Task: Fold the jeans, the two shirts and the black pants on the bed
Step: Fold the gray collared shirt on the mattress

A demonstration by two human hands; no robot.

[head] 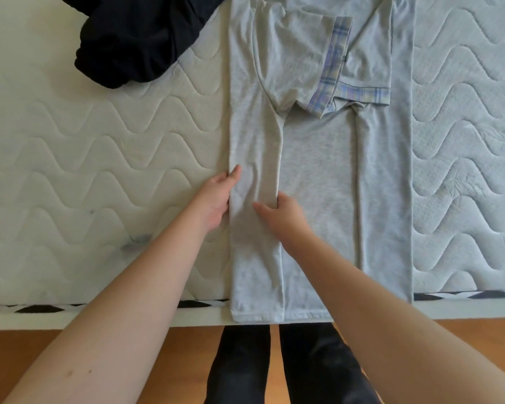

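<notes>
A grey shirt (318, 158) with plaid sleeve cuffs lies flat on the mattress (85, 158), its hem hanging over the near edge. Both long sides are folded inward and the sleeves lie crossed over the chest. My left hand (216, 196) holds the outer edge of the left folded strip, thumb on top and fingers hidden beneath the cloth. My right hand (286, 212) pinches the same strip at its inner edge, thumb on top. The black pants (134, 39) lie crumpled at the upper left, apart from the shirt. No jeans or second shirt are in view.
The mattress's near edge has a black-and-white trim (478, 294). Below it are a wooden floor (169, 354) and my legs in dark trousers (312, 365). Bare quilted mattress shows on both sides of the shirt.
</notes>
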